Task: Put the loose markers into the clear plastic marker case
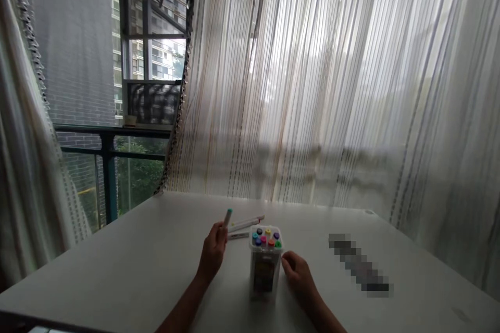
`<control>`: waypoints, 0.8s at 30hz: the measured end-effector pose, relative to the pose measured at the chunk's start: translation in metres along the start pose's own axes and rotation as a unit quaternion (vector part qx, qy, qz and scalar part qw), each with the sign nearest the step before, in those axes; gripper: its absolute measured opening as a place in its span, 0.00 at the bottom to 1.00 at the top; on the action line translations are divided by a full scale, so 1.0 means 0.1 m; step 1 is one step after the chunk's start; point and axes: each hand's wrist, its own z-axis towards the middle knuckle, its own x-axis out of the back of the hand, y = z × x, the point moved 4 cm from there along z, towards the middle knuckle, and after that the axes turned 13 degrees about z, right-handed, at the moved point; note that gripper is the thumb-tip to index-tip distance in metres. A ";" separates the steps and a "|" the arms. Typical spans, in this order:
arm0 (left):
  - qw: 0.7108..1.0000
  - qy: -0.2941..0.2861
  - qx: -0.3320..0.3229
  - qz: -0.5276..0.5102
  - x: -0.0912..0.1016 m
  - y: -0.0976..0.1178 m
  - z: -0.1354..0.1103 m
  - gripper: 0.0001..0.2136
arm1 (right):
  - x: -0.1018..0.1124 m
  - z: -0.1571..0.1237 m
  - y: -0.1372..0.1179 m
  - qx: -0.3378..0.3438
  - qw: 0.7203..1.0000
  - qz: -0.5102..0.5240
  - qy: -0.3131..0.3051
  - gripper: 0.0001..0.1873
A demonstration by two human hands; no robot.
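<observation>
A clear plastic marker box [264, 270] stands upright on the white table [128, 265], with several markers inside showing coloured caps at the top. My left hand [213, 251] is closed round a marker with a green cap [227, 216], held upright just left of the box. My right hand [297, 271] rests on the table against the right side of the box, fingers curled toward it. Two white markers [246, 224] lie flat on the table behind the box.
A blurred-out dark strip [358, 264] lies on the table to the right. Striped sheer curtains [332, 88] hang behind the table's far edge. At the left, a window with a railing [109, 151] shows buildings outside.
</observation>
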 end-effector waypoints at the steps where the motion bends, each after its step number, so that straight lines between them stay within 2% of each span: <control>1: 0.994 0.015 0.029 -0.105 0.03 0.08 0.01 0.13 | 0.04 0.03 -0.05 0.011 0.999 0.033 0.011 0.17; 3: 0.960 -0.011 0.055 -0.274 0.03 0.30 0.00 0.14 | 0.15 0.11 -0.24 0.034 0.994 0.101 0.029 0.18; 6: 0.926 -0.115 0.040 -0.357 -0.06 0.75 -0.11 0.14 | 0.28 0.19 -0.74 0.074 0.977 0.197 0.023 0.18; 9: 0.923 -0.211 -0.027 -0.321 -0.22 1.19 -0.21 0.15 | 0.24 0.22 -1.35 0.107 0.957 0.255 -0.085 0.20; 11: 0.927 -0.229 -0.064 -0.290 -0.30 1.41 -0.22 0.15 | 0.16 0.24 -1.63 0.103 0.946 0.271 -0.143 0.19; 14: 0.949 -0.194 -0.136 -0.208 -0.23 1.58 -0.19 0.16 | 0.14 0.31 -1.82 0.090 0.935 0.306 -0.153 0.15; 16: 0.970 -0.120 -0.184 -0.100 -0.05 1.50 -0.23 0.15 | 0.23 0.39 -1.84 0.097 0.933 0.327 -0.114 0.14; 17: 0.977 -0.081 -0.189 -0.054 0.06 1.38 -0.28 0.16 | 0.29 0.43 -1.83 0.103 0.934 0.330 -0.090 0.15; 19: 0.992 -0.025 -0.119 -0.016 0.22 0.98 -0.45 0.14 | 0.41 0.51 -1.81 0.115 0.939 0.319 -0.054 0.15; 21: 0.997 -0.055 -0.060 0.000 0.25 0.54 -0.67 0.15 | 0.47 0.55 -1.80 0.118 0.947 0.295 -0.054 0.15; 22: 0.998 -0.051 -0.046 0.003 0.25 0.36 -0.76 0.17 | 0.47 0.55 -1.79 0.116 0.950 0.282 -0.066 0.15; 24: 0.998 -0.058 -0.010 -0.003 0.19 0.10 -0.84 0.19 | 0.41 0.54 -1.77 0.106 0.956 0.258 -0.095 0.15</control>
